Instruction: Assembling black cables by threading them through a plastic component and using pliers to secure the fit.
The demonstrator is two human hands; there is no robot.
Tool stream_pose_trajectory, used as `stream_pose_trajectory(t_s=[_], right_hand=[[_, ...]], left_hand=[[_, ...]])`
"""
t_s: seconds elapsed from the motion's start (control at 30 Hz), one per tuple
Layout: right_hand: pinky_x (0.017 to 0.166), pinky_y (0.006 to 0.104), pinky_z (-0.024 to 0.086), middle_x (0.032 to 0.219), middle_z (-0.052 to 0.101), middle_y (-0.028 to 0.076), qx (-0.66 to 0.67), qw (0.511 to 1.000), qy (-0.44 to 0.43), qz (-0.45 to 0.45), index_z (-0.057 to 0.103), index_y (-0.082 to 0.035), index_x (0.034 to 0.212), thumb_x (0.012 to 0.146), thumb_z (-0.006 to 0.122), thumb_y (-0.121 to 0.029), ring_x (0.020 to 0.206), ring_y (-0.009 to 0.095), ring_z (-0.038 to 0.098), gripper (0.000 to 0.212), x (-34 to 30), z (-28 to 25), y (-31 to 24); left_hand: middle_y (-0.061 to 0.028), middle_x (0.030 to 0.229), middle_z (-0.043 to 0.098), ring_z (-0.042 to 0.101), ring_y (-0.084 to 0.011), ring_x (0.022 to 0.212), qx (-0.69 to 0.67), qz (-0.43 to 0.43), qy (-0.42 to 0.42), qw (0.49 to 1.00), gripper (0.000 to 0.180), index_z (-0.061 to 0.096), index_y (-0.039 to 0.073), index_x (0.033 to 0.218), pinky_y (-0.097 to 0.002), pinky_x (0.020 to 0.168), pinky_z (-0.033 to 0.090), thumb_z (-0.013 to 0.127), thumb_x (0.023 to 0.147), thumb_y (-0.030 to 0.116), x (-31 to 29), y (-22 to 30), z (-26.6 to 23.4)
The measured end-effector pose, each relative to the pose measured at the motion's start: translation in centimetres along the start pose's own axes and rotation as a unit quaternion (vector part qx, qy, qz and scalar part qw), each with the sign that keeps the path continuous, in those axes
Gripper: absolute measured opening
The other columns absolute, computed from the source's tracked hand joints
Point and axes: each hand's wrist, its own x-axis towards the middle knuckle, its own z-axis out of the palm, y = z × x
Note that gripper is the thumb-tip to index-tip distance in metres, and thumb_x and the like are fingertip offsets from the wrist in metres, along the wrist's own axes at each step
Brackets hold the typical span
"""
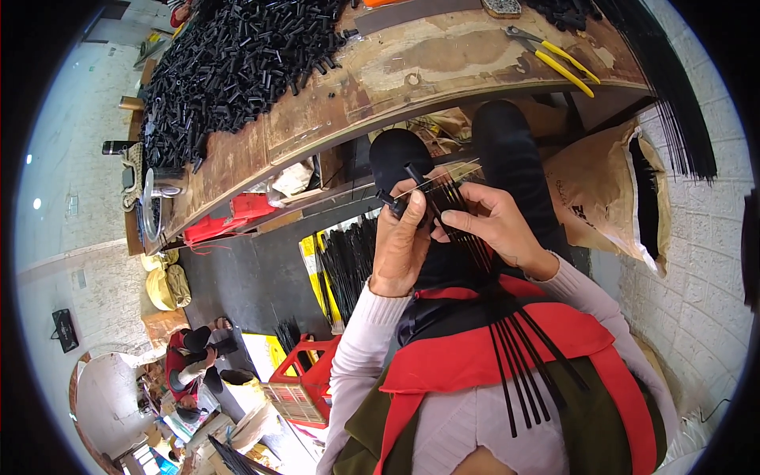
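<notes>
Above my lap, both my hands are close together over a bunch of thin black rods (518, 336). The rods fan out across my red and green apron (507, 348). My right hand (503, 226) pinches the rods between thumb and fingers. Closed beside it, my left hand (398, 249) has its thumb raised against a short black tube (389, 203). A second black tube (412, 172) stands up at the far end of the rods. Thin tan strands show there too. The left fingers are partly hidden behind the thumb and rods.
A wooden workbench (380, 79) carries a heap of short black tubes (237, 71) and yellow-handled pliers (558, 62). A paper sack (594, 190) stands at right. Black rods lie on a yellow sack (317, 277) at left, near a red crate (305, 380). Another person (194, 360) sits far left.
</notes>
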Motion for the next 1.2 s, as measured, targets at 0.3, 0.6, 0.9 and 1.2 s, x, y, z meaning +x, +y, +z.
stream_pose_trajectory(t_s=[0.3, 0.6, 0.9, 1.2], right_hand=[[0.079, 0.0286, 0.056, 0.093, 0.067, 0.010, -0.026, 0.999, 0.021, -0.013, 0.060, 0.005, 0.105, 0.095, 0.060, -0.007, 0.084, 0.018, 0.069, 0.016, -0.2, 0.9, 0.1], [0.081, 0.0298, 0.058, 0.097, 0.066, 0.010, 0.032, 0.999, -0.014, 0.013, 0.058, 0.005, 0.107, 0.096, 0.058, -0.007, 0.086, 0.019, 0.070, 0.016, 0.1, 0.2, -0.8], [0.081, 0.0293, 0.056, 0.099, 0.067, 0.011, -0.067, 0.998, 0.003, -0.003, 0.057, 0.005, 0.111, 0.096, 0.058, -0.005, 0.088, 0.019, 0.070, 0.018, -0.2, -0.1, -0.7], [0.080, 0.0281, 0.056, 0.100, 0.066, 0.011, -0.105, 0.994, -0.004, -0.013, 0.056, 0.006, 0.113, 0.096, 0.057, -0.005, 0.089, 0.019, 0.070, 0.020, -0.2, 0.0, -0.6]], left_hand=[[-0.0082, 0.107, 0.063, 0.061, -0.0125, 0.088, 0.045, 0.021, 0.008, 0.999, 0.034, 0.053, 0.002, 0.118, -0.0286, 0.073, 0.053, 0.060, 0.098, 0.030, -0.2, 0.2, 0.5], [-0.0042, 0.094, 0.063, 0.060, -0.0094, 0.078, 0.031, 0.043, 0.009, 0.999, 0.029, 0.054, 0.001, 0.116, -0.0255, 0.068, 0.052, 0.061, 0.098, 0.024, -0.4, 0.0, 0.6], [-0.0052, 0.094, 0.064, 0.059, -0.0090, 0.076, 0.079, 0.069, 0.071, 0.992, 0.032, 0.054, 0.000, 0.116, -0.0238, 0.064, 0.050, 0.062, 0.098, 0.025, -0.7, 0.0, 2.1], [-0.0052, 0.093, 0.064, 0.057, -0.0097, 0.073, 0.042, 0.050, 0.030, 0.997, 0.034, 0.054, -0.001, 0.116, -0.0257, 0.063, 0.049, 0.060, 0.098, 0.028, -0.6, 0.0, 1.2]])
